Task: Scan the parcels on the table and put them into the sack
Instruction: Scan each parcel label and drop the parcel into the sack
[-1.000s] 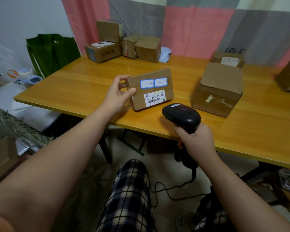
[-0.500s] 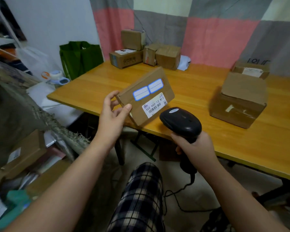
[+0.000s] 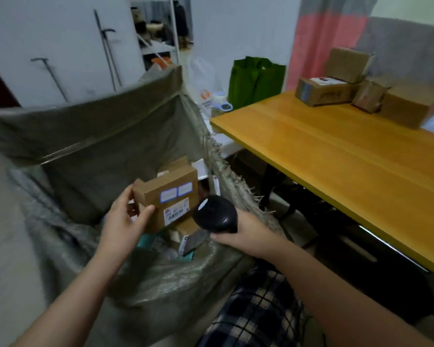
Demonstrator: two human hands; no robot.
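My left hand (image 3: 123, 225) grips a small brown cardboard parcel (image 3: 169, 197) by its left end, thumb on the front face. The parcel carries two blue-edged stickers and a white barcode label. It hangs over the open mouth of the grey-green woven sack (image 3: 90, 146), above other parcels (image 3: 186, 232) lying inside. My right hand (image 3: 246, 235) holds the black barcode scanner (image 3: 214, 214) by its handle, just right of the parcel at the sack's frayed rim.
The wooden table (image 3: 336, 151) stretches to the right, with several cardboard boxes (image 3: 321, 92) stacked at its far end. A green bag (image 3: 254, 81) and a white plastic bag (image 3: 203, 78) stand beyond the table's corner. My plaid-trousered knee (image 3: 256, 311) is below.
My view has swung left from the table to the sack. My left hand has carried the parcel off the table edge and down over the sack's mouth; the scanner hand followed.
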